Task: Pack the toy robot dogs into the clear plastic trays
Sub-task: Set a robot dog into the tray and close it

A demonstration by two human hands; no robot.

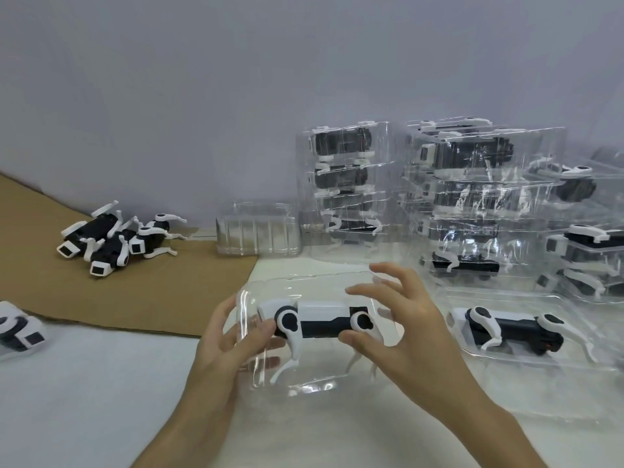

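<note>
Left hand (pixel 233 336): grip clamped on the left end of the clear tray (pixel 304 383), thumb on top by the dog's head, fingers underneath (seen through the plastic). Toy robot dog (pixel 324 320) lies on its side inside this tray, head left. Right hand (pixel 398 325): grip apart, thumb touching the dog's rear hip, fingers spread over the far rim. Just right, on the white surface (pixel 101 383): second tray (pixel 526 361) with a dog in it. Farther left: cardboard (pixel 152 292) carrying a pile of loose dogs (pixel 114 241). Beside it: empty trays (pixel 258 234). Far right, by the wall: stacks of packed trays (pixel 472 197)
</note>
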